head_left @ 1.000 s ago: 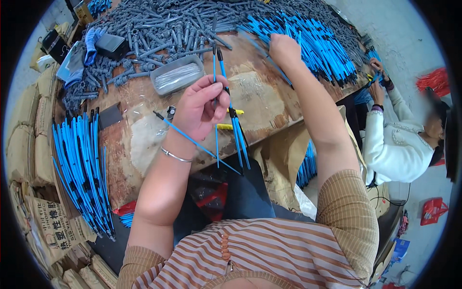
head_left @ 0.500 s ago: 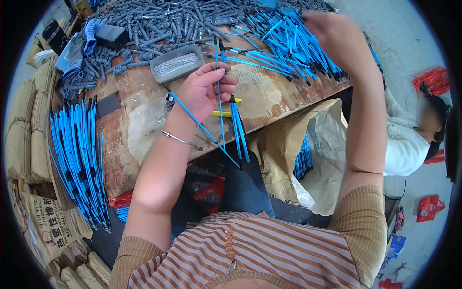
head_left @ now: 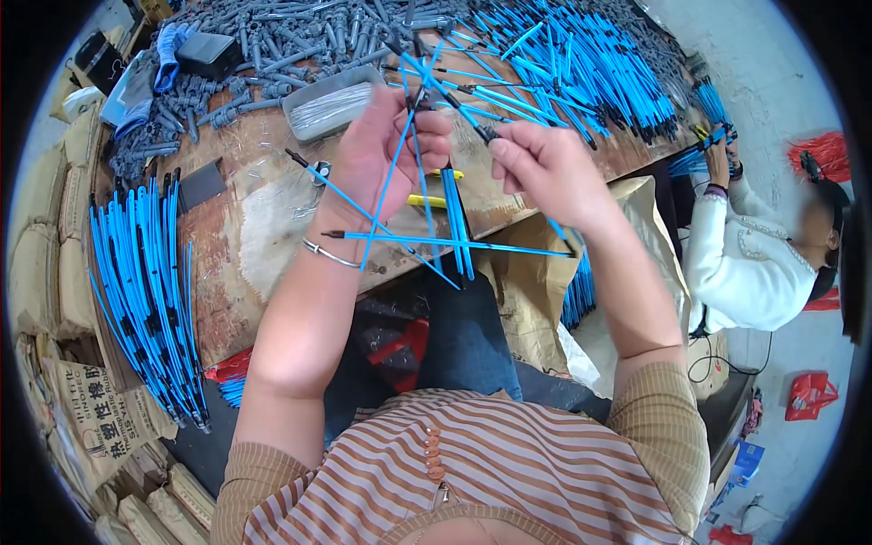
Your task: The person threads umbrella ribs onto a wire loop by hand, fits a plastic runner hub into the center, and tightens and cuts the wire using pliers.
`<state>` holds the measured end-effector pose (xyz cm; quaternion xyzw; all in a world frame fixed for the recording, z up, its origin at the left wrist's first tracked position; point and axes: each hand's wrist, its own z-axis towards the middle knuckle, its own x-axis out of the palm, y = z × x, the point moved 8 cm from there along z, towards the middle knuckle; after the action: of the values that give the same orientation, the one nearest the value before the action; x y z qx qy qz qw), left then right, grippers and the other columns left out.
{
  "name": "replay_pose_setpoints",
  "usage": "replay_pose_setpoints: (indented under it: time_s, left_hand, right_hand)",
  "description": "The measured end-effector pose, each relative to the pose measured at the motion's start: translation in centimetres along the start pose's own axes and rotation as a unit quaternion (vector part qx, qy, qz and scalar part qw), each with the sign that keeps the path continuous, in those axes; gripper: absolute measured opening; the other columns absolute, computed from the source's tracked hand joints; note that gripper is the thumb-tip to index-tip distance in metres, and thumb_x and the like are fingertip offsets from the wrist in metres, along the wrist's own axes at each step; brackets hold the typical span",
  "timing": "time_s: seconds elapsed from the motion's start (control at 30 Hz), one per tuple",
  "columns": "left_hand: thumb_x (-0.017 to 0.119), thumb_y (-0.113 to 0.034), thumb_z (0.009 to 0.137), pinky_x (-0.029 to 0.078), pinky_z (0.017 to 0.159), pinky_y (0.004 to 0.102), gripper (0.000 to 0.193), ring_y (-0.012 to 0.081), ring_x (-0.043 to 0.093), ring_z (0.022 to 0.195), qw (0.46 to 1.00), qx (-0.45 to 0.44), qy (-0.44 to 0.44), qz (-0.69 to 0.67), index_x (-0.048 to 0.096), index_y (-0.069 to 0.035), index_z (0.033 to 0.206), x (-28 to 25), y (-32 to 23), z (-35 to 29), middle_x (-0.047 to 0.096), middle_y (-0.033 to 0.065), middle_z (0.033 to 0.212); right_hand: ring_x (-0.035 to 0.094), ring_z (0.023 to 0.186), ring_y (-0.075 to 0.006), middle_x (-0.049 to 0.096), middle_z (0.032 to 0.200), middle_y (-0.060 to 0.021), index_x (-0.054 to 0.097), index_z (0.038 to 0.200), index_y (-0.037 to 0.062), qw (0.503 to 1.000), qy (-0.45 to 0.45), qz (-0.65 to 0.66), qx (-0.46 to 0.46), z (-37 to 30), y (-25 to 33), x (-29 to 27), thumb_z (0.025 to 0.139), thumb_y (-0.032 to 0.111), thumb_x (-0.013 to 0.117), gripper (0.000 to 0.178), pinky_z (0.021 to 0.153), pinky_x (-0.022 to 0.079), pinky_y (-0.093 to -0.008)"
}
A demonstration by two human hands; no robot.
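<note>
My left hand [head_left: 368, 159] is raised over the table's front edge, its fingers curled around thin blue rods with black ends. These rods [head_left: 386, 204] cross one another and hang down past my wrist. To its right, my right hand [head_left: 559, 177] pinches the black end of a blue rod [head_left: 445, 91], which slants up and left across the rods at my left hand. Another blue rod [head_left: 454, 243] lies nearly level below both hands; what supports it I cannot tell. Behind the rods, a yellow-handled tool [head_left: 427, 201] lies partly hidden on the table.
Blue rods are heaped at the far right [head_left: 590, 73] and bundled at the left [head_left: 145, 291]. A grey tray [head_left: 300, 136] holds thin pale strips. Grey plastic parts [head_left: 318, 41] cover the back. An open paper sack [head_left: 527, 282] stands beside my lap; a co-worker [head_left: 754, 254] sits at right.
My right hand has come from the far right heap toward my left hand and now grips a blue rod. More rods cross around my left hand. The co-worker's hands have come into view.
</note>
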<state>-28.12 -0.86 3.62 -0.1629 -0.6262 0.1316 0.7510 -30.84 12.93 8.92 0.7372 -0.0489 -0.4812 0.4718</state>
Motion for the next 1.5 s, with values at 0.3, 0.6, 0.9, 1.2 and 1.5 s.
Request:
replay_pose_setpoints:
  time_s: [0.3, 0.6, 0.9, 1.2, 1.5]
  left_hand:
    - [0.056, -0.012, 0.088, 0.043, 0.046, 0.0224, 0.014, 0.0116, 0.054, 0.051, 0.999, 0.004, -0.011, 0.033, 0.054, -0.008, 0.1, -1.1, -0.1, -0.2, 0.06, 0.0064, 0.072]
    - [0.055, -0.011, 0.088, 0.042, 0.048, 0.025, 0.009, 0.0124, 0.053, 0.053, 0.994, 0.024, 0.002, 0.109, 0.058, -0.007, 0.095, 1.9, 0.7, -1.4, 0.061, 0.0078, 0.074]
    - [0.052, -0.011, 0.09, 0.051, 0.062, 0.0341, 0.01, 0.0198, 0.062, 0.068, 0.999, -0.016, 0.028, 0.012, 0.056, -0.007, 0.099, 0.7, 0.1, -0.5, 0.064, 0.0117, 0.085]
    - [0.054, -0.017, 0.09, 0.043, 0.051, 0.0257, 0.011, 0.0148, 0.056, 0.06, 0.998, 0.024, 0.06, -0.005, 0.058, -0.008, 0.093, 1.2, 0.7, -1.2, 0.064, 0.0105, 0.083]
    - [0.051, -0.013, 0.091, 0.047, 0.052, 0.0285, 0.013, 0.0183, 0.061, 0.062, 0.991, -0.056, 0.111, 0.043, 0.059, -0.007, 0.1, 2.5, 0.7, -1.5, 0.065, 0.0136, 0.086]
  right_hand:
    - [0.061, 0.072, -0.0287, 0.063, 0.077, -0.0119, 0.061, 0.097, 0.005, 0.789, -0.291, -0.466, -0.274, 7.5, -2.6, -1.7, 0.084, 0.023, 0.059, 0.023, 0.064, 0.049, -0.0339]
    - [0.058, 0.065, -0.0294, 0.061, 0.075, -0.0115, 0.056, 0.093, 0.003, 0.882, -0.348, -0.298, -0.108, 7.4, -2.9, -7.4, 0.084, 0.023, 0.06, 0.023, 0.058, 0.048, -0.0328]
    - [0.056, 0.058, -0.008, 0.06, 0.074, -0.0062, 0.052, 0.102, 0.0019, 0.961, -0.02, 0.246, -0.128, -2.8, 3.6, -5.5, 0.086, 0.015, 0.057, 0.021, 0.052, 0.044, -0.0197]
    - [0.062, 0.072, -0.0186, 0.065, 0.077, -0.0076, 0.061, 0.094, 0.0, 0.982, -0.018, -0.144, -0.12, 2.6, -1.1, -2.4, 0.085, 0.025, 0.058, 0.027, 0.066, 0.049, -0.0321]
    - [0.059, 0.08, -0.0391, 0.062, 0.082, -0.0175, 0.06, 0.081, 0.0054, 0.787, -0.278, -0.547, -0.065, 15.1, -10.3, -6.1, 0.082, 0.022, 0.055, 0.018, 0.07, 0.049, -0.0454]
